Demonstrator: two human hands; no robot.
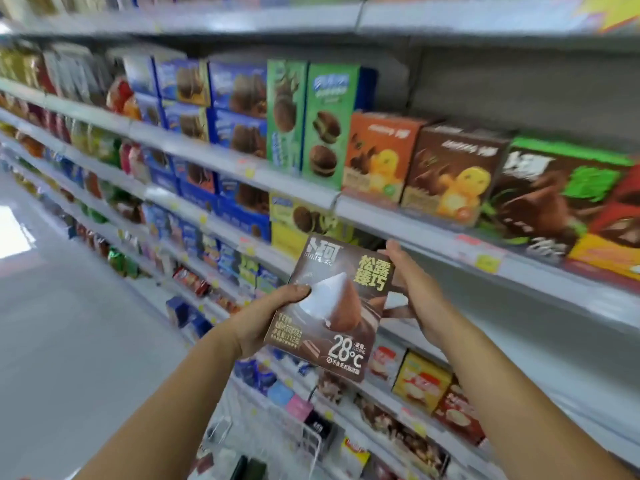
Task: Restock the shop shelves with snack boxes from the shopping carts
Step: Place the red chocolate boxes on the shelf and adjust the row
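Brown snack box [341, 317] in two-handed grip, left hand [263, 320] on lower-left edge, right hand [412, 289] on right edge, before shelf [415, 230].

Held box [332, 306]: brown, white cone graphic, yellow lettering, white "28°C". Others: blue boxes [239, 109], green boxes [329, 123], orange box [377, 157], brown chick box [453, 171] with yellow chick print. Price tag [487, 263] yellow.

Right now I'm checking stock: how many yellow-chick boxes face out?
2: an orange box and a brown box, side by side right of the tall green boxes. Others may hide behind.
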